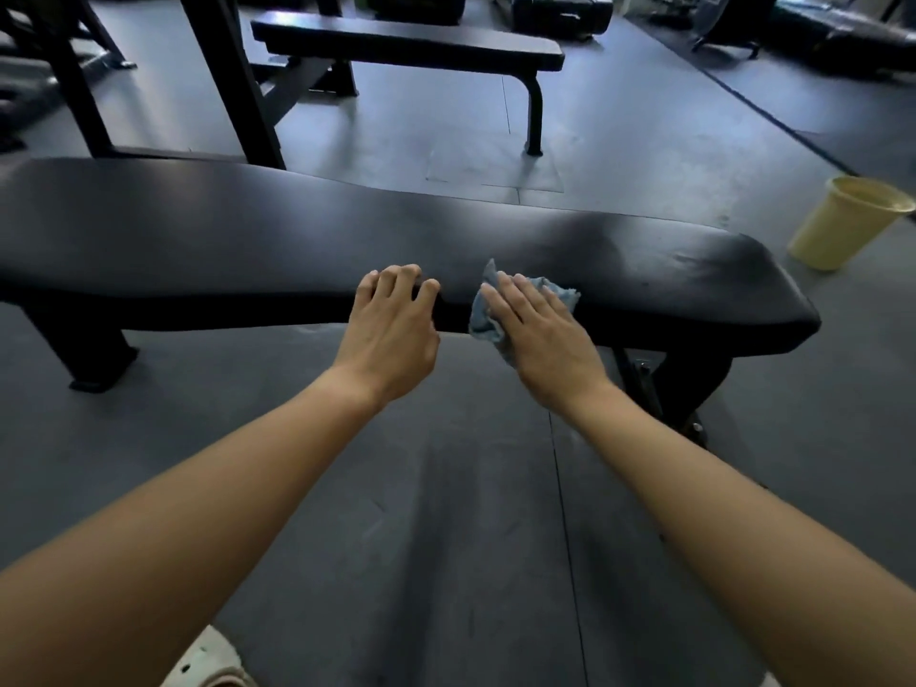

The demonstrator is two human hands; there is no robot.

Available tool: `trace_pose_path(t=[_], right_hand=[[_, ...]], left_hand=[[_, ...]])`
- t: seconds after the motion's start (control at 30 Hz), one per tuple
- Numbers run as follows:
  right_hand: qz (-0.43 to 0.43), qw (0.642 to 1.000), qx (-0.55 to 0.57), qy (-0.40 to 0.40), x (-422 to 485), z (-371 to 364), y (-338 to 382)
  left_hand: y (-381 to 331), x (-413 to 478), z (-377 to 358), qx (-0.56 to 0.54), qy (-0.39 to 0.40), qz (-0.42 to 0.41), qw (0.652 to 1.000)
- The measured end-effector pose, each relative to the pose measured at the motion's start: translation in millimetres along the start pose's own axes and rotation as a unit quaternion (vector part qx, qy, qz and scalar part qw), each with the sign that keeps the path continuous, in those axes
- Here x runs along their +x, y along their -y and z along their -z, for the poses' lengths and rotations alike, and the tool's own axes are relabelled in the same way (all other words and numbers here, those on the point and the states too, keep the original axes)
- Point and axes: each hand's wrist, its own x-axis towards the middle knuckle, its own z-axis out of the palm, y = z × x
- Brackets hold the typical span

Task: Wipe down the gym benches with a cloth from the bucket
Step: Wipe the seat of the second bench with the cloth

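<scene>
A long black padded gym bench (248, 230) runs across the head view in front of me. My right hand (540, 334) lies flat with straight fingers on a small blue-grey cloth (483, 322), pressing it against the bench's near edge. The cloth hangs partly over the side of the pad. My left hand (391, 329) rests beside it on the same edge, fingers bent over the rim of the pad and holding nothing. A yellow bucket (842, 223) stands on the floor past the bench's right end.
A second black bench (406, 42) stands further back, with a black rack frame (233, 81) at the left behind the near bench. Dark machines line the far wall. Grey rubber floor (471, 513) lies between me and the bench. A light shoe (213, 657) shows at the bottom.
</scene>
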Motion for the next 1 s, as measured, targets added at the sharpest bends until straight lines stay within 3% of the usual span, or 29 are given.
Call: trace_pose_path(t=[0.13,0.3,0.57,0.73,1.0], right_hand=[[-0.061,0.998,-0.003,0.028,-13.1,16.7,-23.9],[-0.096,0.995,-0.006,-0.009,-4.2,4.2,-4.5],[0.042,0.999,-0.008,-0.032,57.0,-13.7,51.6],[0.092,0.995,-0.005,-0.043,53.6,-7.4,33.3],[-0.093,0.985,0.049,-0.133,22.2,-19.5,25.7]], left_hand=[[17.3,-3.1,2.9,-0.004,0.023,0.065,0.998],[31.6,-4.5,2.4,-0.007,0.027,0.037,0.999],[44.6,0.7,1.5,-0.083,0.009,0.047,0.995],[40.0,-3.6,1.4,-0.094,0.015,0.071,0.993],[41.4,-8.0,-7.1,-0.112,0.009,0.071,0.991]])
